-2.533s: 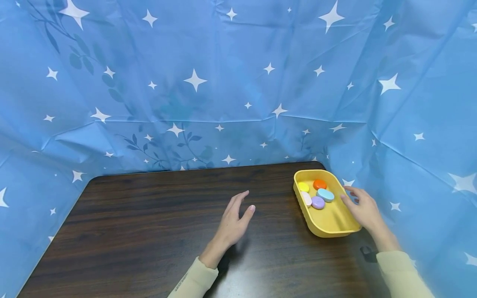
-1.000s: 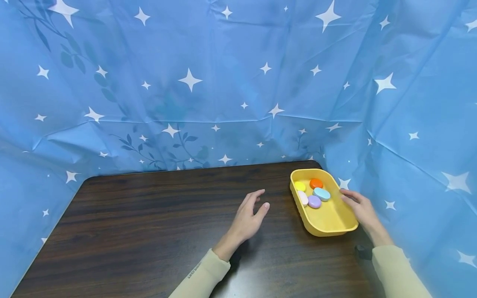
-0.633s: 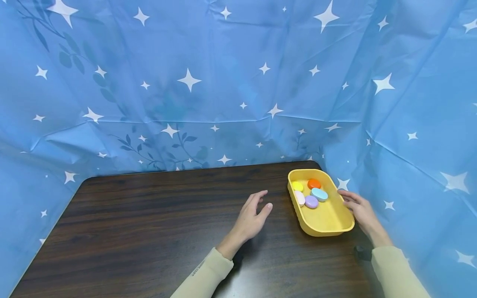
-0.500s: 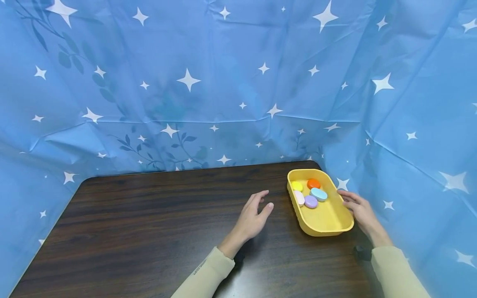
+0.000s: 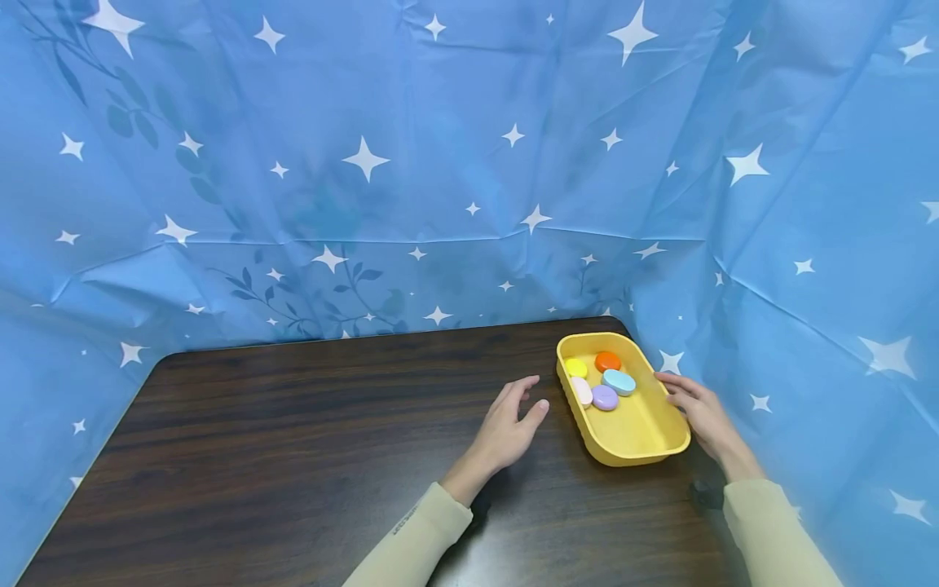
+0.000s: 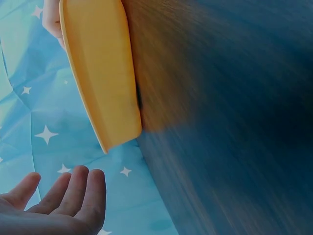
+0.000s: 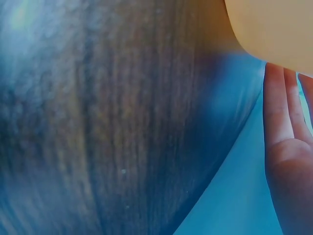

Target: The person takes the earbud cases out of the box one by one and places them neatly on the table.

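A yellow rectangular tray [image 5: 645,428] with rounded corners stands near the right side of the dark wooden table. Inside it lie several small rounded pieces, among them an orange piece [image 5: 607,362], a light blue piece [image 5: 619,382] and a purple piece [image 5: 605,398]. My right hand [image 5: 707,416] touches the tray's right side, its extended fingers along the outer wall; the right wrist view shows the fingers [image 7: 278,107] reaching up to that wall. To the left of the tray, my left hand [image 5: 508,428] is held apart from it, fingers loosely bent and holding nothing.
The dark wood-grain table [image 5: 293,440] extends left of the tray. A blue curtain [image 5: 411,196] with white stars hangs behind the table and along its right edge, close beside my right hand. A small dark object shows under my right wrist, blurred.
My left hand has moved right, closer to the tray. The tray has shifted slightly left with my right hand beside it. The head view has also turned a little to the right.
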{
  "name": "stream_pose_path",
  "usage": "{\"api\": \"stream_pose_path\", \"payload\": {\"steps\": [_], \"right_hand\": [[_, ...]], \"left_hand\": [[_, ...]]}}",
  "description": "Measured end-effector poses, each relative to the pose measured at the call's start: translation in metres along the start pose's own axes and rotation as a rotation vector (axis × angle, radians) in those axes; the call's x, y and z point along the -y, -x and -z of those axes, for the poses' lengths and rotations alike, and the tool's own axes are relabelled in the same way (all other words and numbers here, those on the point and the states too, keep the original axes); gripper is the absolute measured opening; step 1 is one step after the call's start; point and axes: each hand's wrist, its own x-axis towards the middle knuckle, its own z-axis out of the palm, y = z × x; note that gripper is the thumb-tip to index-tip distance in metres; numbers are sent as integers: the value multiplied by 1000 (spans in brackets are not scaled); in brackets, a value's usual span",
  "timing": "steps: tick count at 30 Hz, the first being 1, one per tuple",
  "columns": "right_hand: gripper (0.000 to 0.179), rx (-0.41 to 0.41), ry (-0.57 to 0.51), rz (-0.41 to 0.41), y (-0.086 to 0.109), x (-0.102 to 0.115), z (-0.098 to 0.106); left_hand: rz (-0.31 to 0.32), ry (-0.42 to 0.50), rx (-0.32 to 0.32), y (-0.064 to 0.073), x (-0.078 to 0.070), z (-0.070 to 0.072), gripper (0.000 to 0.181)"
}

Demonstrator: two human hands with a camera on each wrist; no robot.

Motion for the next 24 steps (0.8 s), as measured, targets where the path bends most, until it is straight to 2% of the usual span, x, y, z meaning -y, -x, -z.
{"api": "stream_pose_path", "payload": {"steps": [11, 24], "right_hand": [[45, 5, -60, -43, -2, -2, 2], [46, 9, -92, -101, -2, 0, 1]], "left_hand": [[25, -39, -13, -11, -4, -15, 57], [76, -32, 12, -25, -3, -30, 62]]}}
